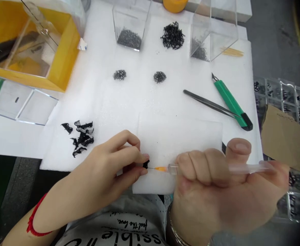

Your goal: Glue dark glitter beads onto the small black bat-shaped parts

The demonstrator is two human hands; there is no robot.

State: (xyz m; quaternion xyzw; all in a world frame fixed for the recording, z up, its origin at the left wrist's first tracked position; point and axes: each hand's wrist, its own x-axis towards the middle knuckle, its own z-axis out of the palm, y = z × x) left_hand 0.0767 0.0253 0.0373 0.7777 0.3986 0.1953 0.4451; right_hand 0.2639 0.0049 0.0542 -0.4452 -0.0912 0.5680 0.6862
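Over a white foam sheet (180,135), our left hand (114,162), slanting inward, pinches a small black part (146,164) at the needle (151,167) tip; our right hand (216,186), fingers (196,168) curled, grips the syringe (173,169).

Beyond the pad (185,136), a lane is left open up to two small piles (119,74) (159,77); farther beyond, passage is hindered by two boxes (131,17) (223,30) and, between them, a black heap (173,36). Left of the pad, the way is obstructed by black parts (83,137); off its far right corner, by crossed tweezers (203,99) and knife (229,97). Its near side is blocked by the left hand (121,157), right hand (213,181) and syringe (174,169).
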